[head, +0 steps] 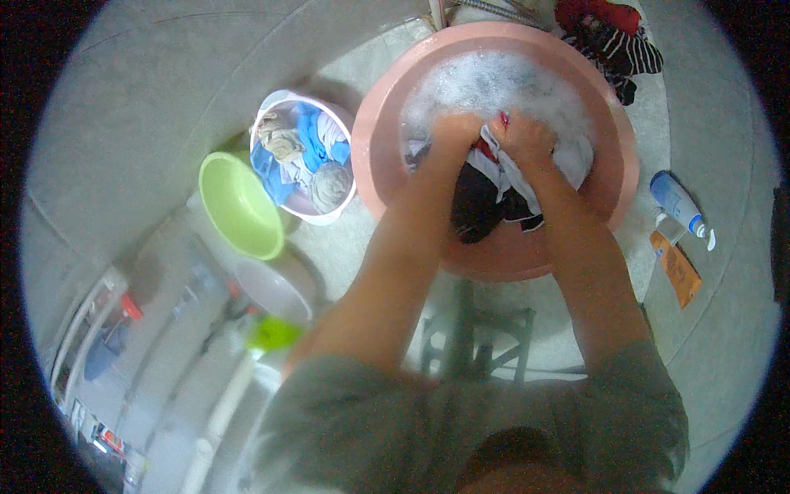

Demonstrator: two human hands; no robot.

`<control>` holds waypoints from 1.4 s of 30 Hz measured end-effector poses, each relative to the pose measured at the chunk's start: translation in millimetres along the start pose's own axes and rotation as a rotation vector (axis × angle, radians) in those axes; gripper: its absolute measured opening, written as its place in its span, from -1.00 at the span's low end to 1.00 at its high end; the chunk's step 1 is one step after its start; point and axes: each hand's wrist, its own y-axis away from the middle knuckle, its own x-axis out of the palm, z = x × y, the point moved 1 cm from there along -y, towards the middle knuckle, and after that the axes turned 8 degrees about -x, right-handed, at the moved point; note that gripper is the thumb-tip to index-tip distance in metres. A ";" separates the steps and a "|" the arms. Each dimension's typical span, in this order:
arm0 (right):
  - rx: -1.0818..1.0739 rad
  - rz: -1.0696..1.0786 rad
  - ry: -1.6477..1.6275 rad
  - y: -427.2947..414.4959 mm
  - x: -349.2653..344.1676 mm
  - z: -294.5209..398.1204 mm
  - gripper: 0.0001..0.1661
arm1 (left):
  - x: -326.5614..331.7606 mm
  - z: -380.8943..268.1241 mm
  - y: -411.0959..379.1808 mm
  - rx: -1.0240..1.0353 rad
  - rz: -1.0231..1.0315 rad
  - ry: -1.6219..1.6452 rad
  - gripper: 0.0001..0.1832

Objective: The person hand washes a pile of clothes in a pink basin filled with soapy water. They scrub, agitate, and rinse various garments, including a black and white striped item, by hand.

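Note:
A large pink plastic basin holds foamy water and wet clothes. Over the middle of it, my left hand and my right hand are closed on a wet black and white garment, close beside each other. White and dark red cloth shows between the fists, and the black part hangs down against the near side of the basin. White suds float beyond the hands. More pale cloth lies in the water to both sides.
Left of the basin stand a white tub of clothes and a green basin. A blue and white bottle and an orange packet lie at right. Dark and red clothes lie at upper right, a stool below.

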 end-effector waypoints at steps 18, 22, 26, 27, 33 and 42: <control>-0.259 0.307 -0.254 87.2 -95.5 -17.3 -0.47 | -37.3 -97.5 177.6 -0.013 -0.441 0.599 -0.74; -0.280 0.270 -0.154 118.6 -147.4 3.6 -0.50 | -4.1 -91.2 172.5 0.137 -0.703 0.549 -0.51; -0.373 0.195 -0.080 159.3 -200.6 40.3 -0.53 | -41.1 -61.0 178.1 -0.113 -0.357 0.884 -0.21; -0.399 0.164 -0.029 161.0 -205.4 35.8 -0.54 | -63.3 -60.9 189.2 -0.321 -0.218 0.869 -0.40; -0.451 0.131 -0.008 207.0 -263.9 71.2 -0.43 | -27.8 0.8 155.1 -0.452 -0.627 0.750 -0.60; -0.457 -0.115 0.061 241.4 -293.3 101.1 -0.43 | 16.1 10.1 125.6 -0.583 -0.188 1.638 -0.42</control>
